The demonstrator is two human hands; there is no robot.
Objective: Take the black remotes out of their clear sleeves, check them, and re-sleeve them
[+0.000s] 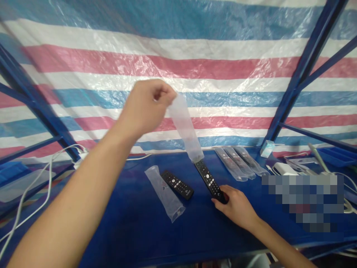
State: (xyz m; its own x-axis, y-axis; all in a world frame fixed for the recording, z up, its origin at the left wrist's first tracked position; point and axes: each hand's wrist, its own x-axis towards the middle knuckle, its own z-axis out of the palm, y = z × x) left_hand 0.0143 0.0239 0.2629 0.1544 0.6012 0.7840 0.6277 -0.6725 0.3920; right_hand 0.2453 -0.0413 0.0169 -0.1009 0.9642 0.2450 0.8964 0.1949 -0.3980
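Observation:
My left hand [152,102] is raised, its fingers pinching the upper end of a clear plastic sleeve [185,128]. The sleeve slants down to the right, and its lower end meets the top of a black remote [209,178]. My right hand [237,204] grips the lower end of that remote. To the left, a second black remote [177,184] lies on the blue table [125,227], beside a flat, unfilled clear sleeve [165,193]. Several sleeved remotes [235,163] lie side by side at the back right.
A small box [267,149], a white adapter [285,168] and cables are on the right. White cables [50,175] and a blue tray [12,171] are on the left. Blue metal posts [295,82] flank a striped sheet [178,67] behind the table.

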